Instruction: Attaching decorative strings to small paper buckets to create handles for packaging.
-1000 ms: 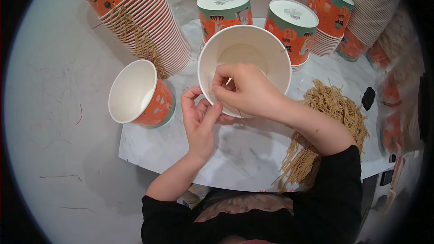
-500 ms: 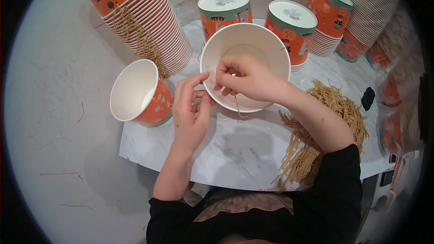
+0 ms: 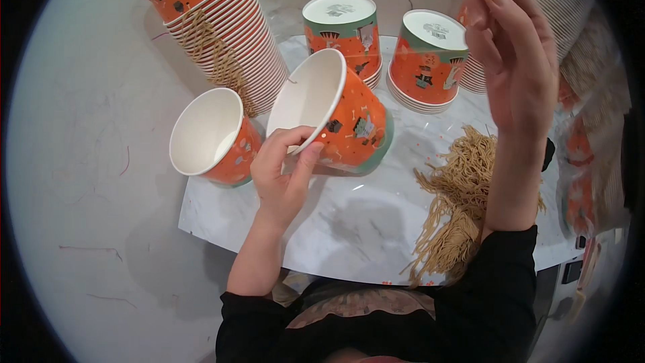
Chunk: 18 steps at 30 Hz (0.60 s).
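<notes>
My left hand [image 3: 281, 171] grips the near rim of an orange paper bucket [image 3: 356, 124] with a green base and white inside, thumb outside and fingers within. The bucket is tilted, its mouth facing left. A small hole shows in its wall beside my thumb. My right hand [image 3: 514, 60] is raised at the upper right, thumb and forefinger pinched together. A faint, blurred cord [image 3: 410, 51] appears to run from the bucket's far side toward that hand. Below my right hand lies a heap of tan cords [image 3: 463, 188] on the marbled table [image 3: 356, 235].
A tall leaning stack of nested buckets [image 3: 232, 40] with cords hanging along it stands at the left. Beside it a single bucket [image 3: 215, 138] lies tipped. Upside-down buckets [image 3: 342, 37] [image 3: 428, 60] stand at the back. Plastic-wrapped stacks [image 3: 581, 161] line the right.
My right hand has come out of the bucket and swung up to the right, drawing a cord. The bucket has tipped to face left, and my left hand has closed on its rim.
</notes>
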Each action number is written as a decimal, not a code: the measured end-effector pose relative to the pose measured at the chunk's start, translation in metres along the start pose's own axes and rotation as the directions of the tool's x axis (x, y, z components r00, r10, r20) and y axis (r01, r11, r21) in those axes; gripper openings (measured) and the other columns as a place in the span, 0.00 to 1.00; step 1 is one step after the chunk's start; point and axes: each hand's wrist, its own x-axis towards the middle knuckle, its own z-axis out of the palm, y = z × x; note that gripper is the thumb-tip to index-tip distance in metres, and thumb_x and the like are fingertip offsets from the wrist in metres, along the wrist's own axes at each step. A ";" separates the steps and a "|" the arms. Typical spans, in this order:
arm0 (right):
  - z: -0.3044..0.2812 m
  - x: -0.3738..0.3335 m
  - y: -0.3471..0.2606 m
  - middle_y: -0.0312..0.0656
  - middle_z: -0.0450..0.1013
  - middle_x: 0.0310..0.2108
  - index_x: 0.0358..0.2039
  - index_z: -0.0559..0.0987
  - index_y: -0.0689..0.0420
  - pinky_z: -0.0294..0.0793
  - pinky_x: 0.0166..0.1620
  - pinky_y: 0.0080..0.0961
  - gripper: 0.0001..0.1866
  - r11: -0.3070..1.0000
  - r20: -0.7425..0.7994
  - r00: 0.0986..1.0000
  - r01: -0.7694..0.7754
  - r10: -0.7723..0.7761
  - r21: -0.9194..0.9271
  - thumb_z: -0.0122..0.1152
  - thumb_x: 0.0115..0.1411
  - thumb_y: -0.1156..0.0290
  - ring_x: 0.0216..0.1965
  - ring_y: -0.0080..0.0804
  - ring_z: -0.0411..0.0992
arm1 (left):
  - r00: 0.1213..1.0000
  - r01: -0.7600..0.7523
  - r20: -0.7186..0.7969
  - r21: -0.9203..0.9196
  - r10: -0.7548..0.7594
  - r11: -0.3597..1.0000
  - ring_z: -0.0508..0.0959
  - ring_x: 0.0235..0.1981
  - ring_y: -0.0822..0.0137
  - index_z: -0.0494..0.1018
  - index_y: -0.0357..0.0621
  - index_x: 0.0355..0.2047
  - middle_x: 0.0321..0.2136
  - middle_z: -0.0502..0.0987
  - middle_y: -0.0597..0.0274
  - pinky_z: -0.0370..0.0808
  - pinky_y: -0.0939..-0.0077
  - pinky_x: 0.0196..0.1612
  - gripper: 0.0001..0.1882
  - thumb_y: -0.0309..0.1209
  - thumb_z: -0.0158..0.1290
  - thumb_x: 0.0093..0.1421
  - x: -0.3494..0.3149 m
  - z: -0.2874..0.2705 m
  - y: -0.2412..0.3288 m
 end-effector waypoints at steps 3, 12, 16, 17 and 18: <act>0.022 -0.016 -0.010 0.32 0.74 0.30 0.39 0.80 0.63 0.58 0.24 0.09 0.06 0.898 0.202 0.971 0.198 -0.125 -0.392 0.56 0.63 0.79 0.22 0.11 0.63 | 0.953 0.292 0.037 -0.378 -0.301 0.878 0.78 0.35 0.77 0.75 0.33 0.50 0.38 0.81 0.61 0.76 0.80 0.42 0.13 0.26 0.56 0.67 -0.002 0.004 0.007; 0.070 -0.050 0.041 0.39 0.70 0.27 0.29 0.75 0.57 0.75 0.25 0.33 0.07 0.632 0.569 0.823 0.444 -0.007 -0.635 0.64 0.55 0.70 0.27 0.38 0.76 | 0.867 0.493 0.321 -0.662 -0.380 0.565 0.77 0.50 0.73 0.71 0.31 0.57 0.49 0.78 0.58 0.72 0.77 0.55 0.19 0.22 0.46 0.68 -0.005 -0.006 0.001; 0.063 -0.046 0.043 0.39 0.70 0.27 0.28 0.75 0.57 0.75 0.26 0.34 0.07 0.632 0.566 0.824 0.420 0.036 -0.652 0.65 0.54 0.71 0.28 0.39 0.76 | 0.813 0.564 0.374 -0.695 -0.446 0.446 0.76 0.53 0.71 0.68 0.30 0.60 0.52 0.76 0.55 0.72 0.75 0.58 0.21 0.22 0.46 0.67 0.001 -0.006 0.010; 0.061 -0.045 0.042 0.38 0.71 0.29 0.31 0.76 0.57 0.75 0.27 0.33 0.08 0.617 0.574 0.816 0.415 0.072 -0.668 0.66 0.53 0.73 0.28 0.38 0.76 | 0.796 0.586 0.401 -0.697 -0.453 0.414 0.76 0.54 0.70 0.67 0.30 0.60 0.53 0.76 0.54 0.72 0.74 0.58 0.22 0.22 0.47 0.67 0.003 -0.006 0.011; 0.060 -0.044 0.042 0.37 0.73 0.31 0.34 0.77 0.56 0.75 0.28 0.31 0.10 0.604 0.580 0.807 0.411 0.108 -0.683 0.68 0.52 0.75 0.29 0.37 0.76 | 0.778 0.608 0.427 -0.697 -0.461 0.381 0.75 0.54 0.68 0.66 0.30 0.61 0.54 0.75 0.54 0.73 0.73 0.58 0.23 0.23 0.47 0.66 0.004 -0.007 0.010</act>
